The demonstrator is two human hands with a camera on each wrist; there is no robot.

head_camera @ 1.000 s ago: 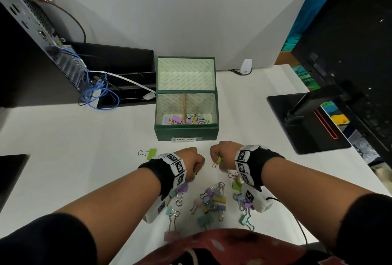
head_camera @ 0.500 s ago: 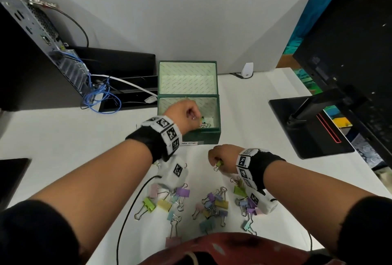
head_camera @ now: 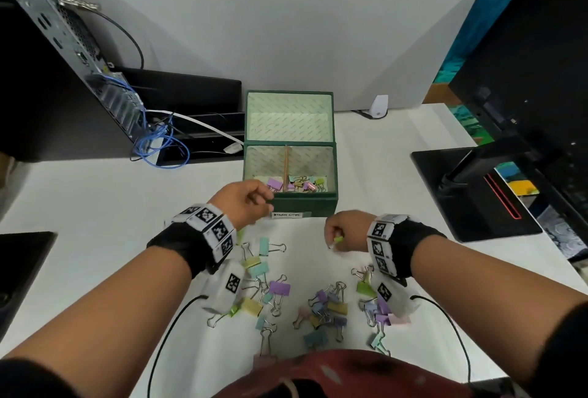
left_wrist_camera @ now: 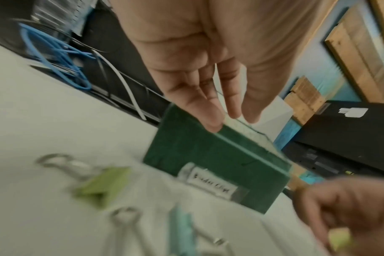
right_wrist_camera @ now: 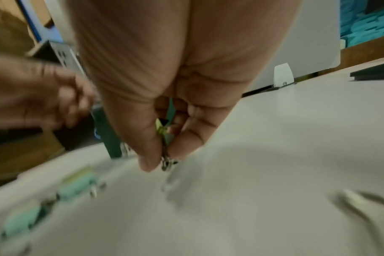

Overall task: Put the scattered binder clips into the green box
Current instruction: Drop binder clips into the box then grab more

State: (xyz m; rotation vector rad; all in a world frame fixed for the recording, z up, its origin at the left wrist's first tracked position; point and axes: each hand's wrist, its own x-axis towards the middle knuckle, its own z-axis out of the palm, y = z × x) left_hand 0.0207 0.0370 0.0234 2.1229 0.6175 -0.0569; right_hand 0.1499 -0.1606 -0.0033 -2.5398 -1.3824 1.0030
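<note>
The green box [head_camera: 304, 203] stands open in the middle of the white table, its lid laid back, with several pastel binder clips [head_camera: 299, 183] inside. Many more scattered clips [head_camera: 321, 305] lie near the table's front edge. My left hand [head_camera: 246, 198] hovers at the box's front left corner; in the left wrist view its fingers [left_wrist_camera: 210, 110] are straight and hold nothing. My right hand [head_camera: 342, 232] is just in front of the box's right side and pinches a yellow-green clip [head_camera: 338, 240], whose wire handles [right_wrist_camera: 168, 160] stick out below the fingertips.
A grey divider panel [head_camera: 270, 41] stands behind the box. A computer case [head_camera: 79, 57] with blue cables [head_camera: 156, 146] sits at the back left. A monitor base [head_camera: 471, 194] lies at the right. A dark object [head_camera: 22, 270] is at the left edge.
My left hand went from the clip pile up over the box, and now it has drawn back to the box's front left corner with nothing in it. The right hand keeps its clip and has barely moved.
</note>
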